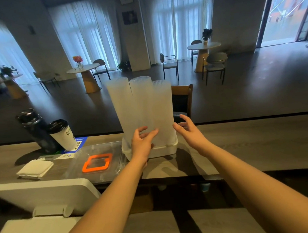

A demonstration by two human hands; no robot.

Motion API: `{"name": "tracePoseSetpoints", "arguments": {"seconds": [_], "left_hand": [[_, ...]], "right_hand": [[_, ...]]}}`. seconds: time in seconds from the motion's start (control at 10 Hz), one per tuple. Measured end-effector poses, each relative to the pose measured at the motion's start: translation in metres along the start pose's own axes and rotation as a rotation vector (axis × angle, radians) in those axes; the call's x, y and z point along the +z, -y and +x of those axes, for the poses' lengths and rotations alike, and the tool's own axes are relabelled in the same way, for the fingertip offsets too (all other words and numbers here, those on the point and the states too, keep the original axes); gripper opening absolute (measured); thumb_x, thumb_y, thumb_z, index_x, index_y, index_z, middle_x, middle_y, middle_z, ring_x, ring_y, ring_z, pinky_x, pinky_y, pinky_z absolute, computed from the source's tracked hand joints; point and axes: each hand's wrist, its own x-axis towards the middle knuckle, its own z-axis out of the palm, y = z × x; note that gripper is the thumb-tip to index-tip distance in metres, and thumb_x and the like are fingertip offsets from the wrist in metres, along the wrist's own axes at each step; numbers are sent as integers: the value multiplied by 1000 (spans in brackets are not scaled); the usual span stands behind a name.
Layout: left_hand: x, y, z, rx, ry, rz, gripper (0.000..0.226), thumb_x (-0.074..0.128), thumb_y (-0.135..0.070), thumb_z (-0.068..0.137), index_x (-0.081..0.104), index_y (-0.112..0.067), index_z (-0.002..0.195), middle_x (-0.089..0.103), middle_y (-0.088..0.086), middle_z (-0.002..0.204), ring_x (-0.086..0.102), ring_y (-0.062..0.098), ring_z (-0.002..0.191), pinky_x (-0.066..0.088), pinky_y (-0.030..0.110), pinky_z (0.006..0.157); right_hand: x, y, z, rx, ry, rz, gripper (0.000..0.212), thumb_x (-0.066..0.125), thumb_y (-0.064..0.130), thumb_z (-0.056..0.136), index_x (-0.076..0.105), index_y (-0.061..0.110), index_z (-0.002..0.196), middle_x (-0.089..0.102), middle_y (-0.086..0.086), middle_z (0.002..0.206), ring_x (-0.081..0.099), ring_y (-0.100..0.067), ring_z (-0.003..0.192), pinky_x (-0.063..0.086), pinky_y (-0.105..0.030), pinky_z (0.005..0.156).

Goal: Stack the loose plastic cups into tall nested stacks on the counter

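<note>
Head view, looking down over the counter (241, 143): three tall nested stacks of frosted plastic cups stand side by side in a shallow white tray (167, 149), dead ahead of the person. The left stack (119, 104) leans a little to the left, the middle stack (142, 102) and the right stack (163, 105) stand closer to upright; all three have their long axis running up and away from the counter, and they touch or nearly touch along their sides.

The left hand (142, 142) is laid against the lower part of the stacks, fingers straight and spread, resting on the frosted plastic without wrapping round it. The right hand (188, 130) hovers just beside the right stack, fingers splayed and loosely bent, holding nothing; I can't tell whether its fingertips touch the plastic. So the hands are apart, one on each flank of the cluster, the left one nearer.

No loose cups show on the counter, so the stacking looks close to done. The leaning left stack is the one I'd watch for tipping.

Off to the left sit a dark bottle (36, 130), a lidded paper coffee cup (62, 135), a folded white cloth (34, 168) and a clear lid with an orange seal (97, 163).
</note>
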Motion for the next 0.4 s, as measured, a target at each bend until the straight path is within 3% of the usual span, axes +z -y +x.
{"name": "tracePoseSetpoints", "arguments": {"seconds": [0.1, 0.2, 0.4], "left_hand": [[-14, -9, -12, 16, 4, -2, 48, 74, -35, 87, 54, -23, 129, 61, 1, 121, 59, 17, 109, 55, 42, 94], [-24, -21, -23, 50, 8, -68, 48, 74, -34, 87, 53, -25, 129, 60, 6, 126, 61, 19, 112, 56, 40, 90], [-53, -60, -56, 240, 9, -201, 46, 72, -25, 89, 54, -23, 132, 59, 5, 123, 62, 20, 115, 57, 40, 91]], "right_hand": [[-6, 11, -20, -99, -137, -8, 64, 57, 53, 95, 33, 37, 152, 41, 2, 151, 41, -20, 137, 40, -44, 109], [-8, 34, -37, -259, -272, 27, 52, 59, 44, 97, 46, 34, 145, 49, 9, 141, 50, -7, 124, 46, -38, 105], [16, 93, -60, -442, -290, 5, 45, 59, 43, 98, 54, 25, 138, 61, 5, 123, 58, -8, 111, 53, -37, 95]]}}
